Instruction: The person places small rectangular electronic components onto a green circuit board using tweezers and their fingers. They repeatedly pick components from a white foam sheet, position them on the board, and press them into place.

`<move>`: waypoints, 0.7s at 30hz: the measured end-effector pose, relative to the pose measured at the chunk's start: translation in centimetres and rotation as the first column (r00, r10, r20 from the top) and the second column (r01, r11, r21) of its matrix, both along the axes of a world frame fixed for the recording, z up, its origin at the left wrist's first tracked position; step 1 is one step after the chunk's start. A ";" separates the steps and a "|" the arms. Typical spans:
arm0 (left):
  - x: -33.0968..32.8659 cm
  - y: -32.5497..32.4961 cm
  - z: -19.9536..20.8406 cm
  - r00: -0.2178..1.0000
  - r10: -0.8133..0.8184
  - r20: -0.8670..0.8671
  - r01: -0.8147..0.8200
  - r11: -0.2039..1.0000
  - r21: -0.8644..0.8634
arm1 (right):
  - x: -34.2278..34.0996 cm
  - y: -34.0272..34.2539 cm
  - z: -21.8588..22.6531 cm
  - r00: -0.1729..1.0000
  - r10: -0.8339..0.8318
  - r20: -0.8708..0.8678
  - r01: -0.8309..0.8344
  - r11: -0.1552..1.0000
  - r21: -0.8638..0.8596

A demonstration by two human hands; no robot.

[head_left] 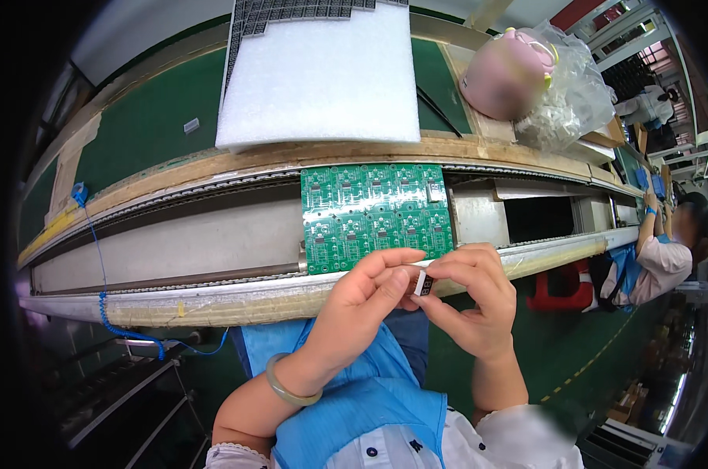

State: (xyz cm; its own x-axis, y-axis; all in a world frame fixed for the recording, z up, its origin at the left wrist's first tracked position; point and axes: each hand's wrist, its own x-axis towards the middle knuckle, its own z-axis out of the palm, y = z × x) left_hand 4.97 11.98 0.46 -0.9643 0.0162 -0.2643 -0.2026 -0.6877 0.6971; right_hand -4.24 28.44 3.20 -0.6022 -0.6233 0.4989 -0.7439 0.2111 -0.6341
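Small black-and-white part point(426, 286), hand-held.
Left hand point(363, 295) and right hand point(477, 301) pinch it, fingers nearly closed; we judge it light, rigid, best held by edges.

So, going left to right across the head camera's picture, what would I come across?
Coiled blue cord → pale bangle → left hand → small black-and-white component → right hand → red seat → co-worker in a blue apron.

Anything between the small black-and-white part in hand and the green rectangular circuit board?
Only the left hand and right hand themselves, whose fingers partly screen the part from the circuit board; nothing else visible blocks the way.
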 end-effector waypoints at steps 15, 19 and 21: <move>0.1 1.0 0.1 0.995 0.098 -0.033 -0.100 0.992 -0.077 | -1.5 1.3 0.0 1.000 0.003 0.031 -0.002 1.000 -0.017; 0.3 -0.4 0.1 0.913 -0.040 -0.406 -0.358 0.396 -0.845 | -4.3 2.6 -1.5 0.990 -0.073 -0.121 0.085 0.991 0.101; -0.2 -0.7 -0.8 0.860 -0.159 -0.485 -0.474 0.107 -0.874 | -5.1 2.8 -1.9 0.983 -0.073 -0.167 0.103 0.979 0.175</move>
State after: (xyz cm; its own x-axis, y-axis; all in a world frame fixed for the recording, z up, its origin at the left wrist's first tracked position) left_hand 4.77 11.23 -0.37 -0.8872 -0.1047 0.4494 0.2846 0.6425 0.7114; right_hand -9.36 31.24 1.29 -0.5809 -0.6604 0.4759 -0.8054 0.3813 -0.4539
